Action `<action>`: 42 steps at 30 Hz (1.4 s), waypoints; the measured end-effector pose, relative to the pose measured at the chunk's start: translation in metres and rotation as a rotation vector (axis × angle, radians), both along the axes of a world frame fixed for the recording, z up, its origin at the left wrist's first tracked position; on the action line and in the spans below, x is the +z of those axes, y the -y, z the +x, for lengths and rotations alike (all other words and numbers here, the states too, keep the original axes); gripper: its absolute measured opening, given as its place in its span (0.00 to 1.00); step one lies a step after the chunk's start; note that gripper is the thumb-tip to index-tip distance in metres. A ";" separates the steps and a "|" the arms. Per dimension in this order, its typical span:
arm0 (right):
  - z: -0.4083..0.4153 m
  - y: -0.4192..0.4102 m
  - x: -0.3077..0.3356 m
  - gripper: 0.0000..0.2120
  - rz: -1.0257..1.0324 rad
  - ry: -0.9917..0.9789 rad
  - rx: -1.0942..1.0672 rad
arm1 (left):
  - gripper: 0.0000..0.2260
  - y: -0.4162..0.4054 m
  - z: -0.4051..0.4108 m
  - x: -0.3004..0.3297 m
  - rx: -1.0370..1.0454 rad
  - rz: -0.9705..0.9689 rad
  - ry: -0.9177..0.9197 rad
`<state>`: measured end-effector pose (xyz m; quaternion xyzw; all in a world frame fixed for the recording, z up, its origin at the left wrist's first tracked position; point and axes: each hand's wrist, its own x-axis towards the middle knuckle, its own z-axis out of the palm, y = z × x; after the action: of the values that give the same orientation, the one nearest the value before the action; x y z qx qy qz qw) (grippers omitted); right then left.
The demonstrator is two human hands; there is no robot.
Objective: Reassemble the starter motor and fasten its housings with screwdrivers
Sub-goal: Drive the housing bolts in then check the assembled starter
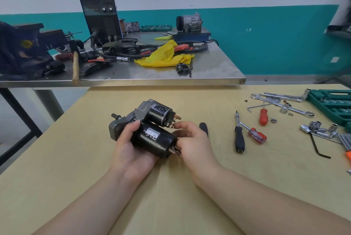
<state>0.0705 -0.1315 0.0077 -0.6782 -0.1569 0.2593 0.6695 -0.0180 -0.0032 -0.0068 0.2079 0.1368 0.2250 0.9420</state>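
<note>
In the head view, the black, two-cylinder starter motor with a grey cast nose (pixel 150 130) was held just above the pale wooden surface (pixel 76 158), near the middle of its far edge. The left hand (pixel 131 151) cradled it from below, thumb curled over the grey end. The right hand (pixel 191 141) pinched a copper terminal at the motor's other end with its fingertips (pixel 177 125). Toward the right edge lay a black-handled screwdriver (pixel 239 136), two red-handled screwdrivers (pixel 263 117), chrome spanners (pixel 281 104) and loose sockets (pixel 319 129).

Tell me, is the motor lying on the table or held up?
Held up: the left hand grips the starter motor above the table.
</note>
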 end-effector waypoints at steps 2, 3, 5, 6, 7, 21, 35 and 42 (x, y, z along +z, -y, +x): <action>0.002 0.000 -0.001 0.24 -0.044 0.016 0.016 | 0.21 0.000 -0.001 0.000 0.003 0.000 0.002; 0.003 0.000 -0.001 0.23 -0.058 0.011 0.014 | 0.21 0.001 -0.001 0.000 0.004 -0.001 0.000; 0.003 0.000 -0.001 0.23 -0.038 -0.020 0.005 | 0.19 0.001 0.000 0.001 0.006 0.001 -0.007; 0.003 0.000 -0.001 0.24 -0.015 -0.029 0.008 | 0.19 0.001 0.000 0.002 0.002 0.000 -0.008; 0.002 0.000 -0.001 0.25 -0.001 -0.021 0.017 | 0.20 0.001 0.000 0.002 -0.002 0.000 -0.005; 0.011 -0.001 -0.003 0.24 0.062 -0.169 0.066 | 0.22 0.003 -0.001 0.003 -0.015 -0.005 0.009; 0.009 -0.003 -0.010 0.03 0.101 -0.101 -0.041 | 0.13 0.004 -0.001 0.001 -0.005 0.064 -0.046; 0.009 -0.005 -0.010 0.05 0.114 -0.066 -0.031 | 0.18 0.004 -0.001 0.001 0.000 0.079 -0.061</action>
<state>0.0791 -0.1270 -0.0027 -0.6326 -0.1387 0.2619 0.7156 -0.0186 -0.0075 -0.0053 0.2520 0.1566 0.2237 0.9284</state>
